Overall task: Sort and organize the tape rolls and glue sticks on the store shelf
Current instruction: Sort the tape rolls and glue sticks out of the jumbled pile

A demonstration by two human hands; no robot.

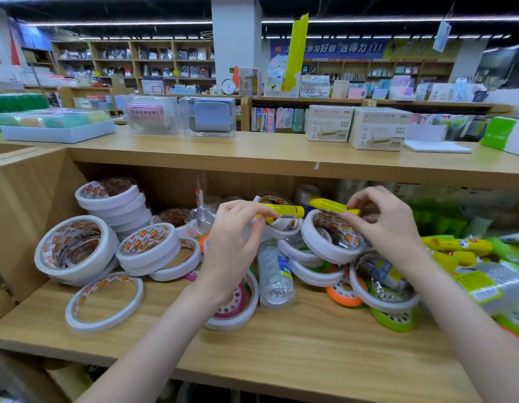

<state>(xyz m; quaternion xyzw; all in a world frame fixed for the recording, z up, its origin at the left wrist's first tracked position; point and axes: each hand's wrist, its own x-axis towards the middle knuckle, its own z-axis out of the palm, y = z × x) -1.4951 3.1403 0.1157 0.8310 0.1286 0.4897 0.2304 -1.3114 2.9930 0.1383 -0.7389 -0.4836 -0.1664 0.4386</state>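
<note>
1. At the centre of the frame, the left hand (232, 237) pinches a yellow plastic glue stick with a printed label (283, 211) between thumb and fingertips, holding it level above the pile.
2. Right of centre, the right hand (389, 225) pinches a second yellow glue stick (331, 205) at its end; the two sticks are near each other, not touching.
3. Below them, white double-sided tape rolls (331, 238) lie jumbled on the light wooden shelf (310, 338); more lie at left.
4. More yellow glue sticks (458, 245) lie at the right edge.
5. Risk, as I judge it: light end pinches could let a stick slip into the rolls, or a lowering wrist could topple the leaning stack.
</note>
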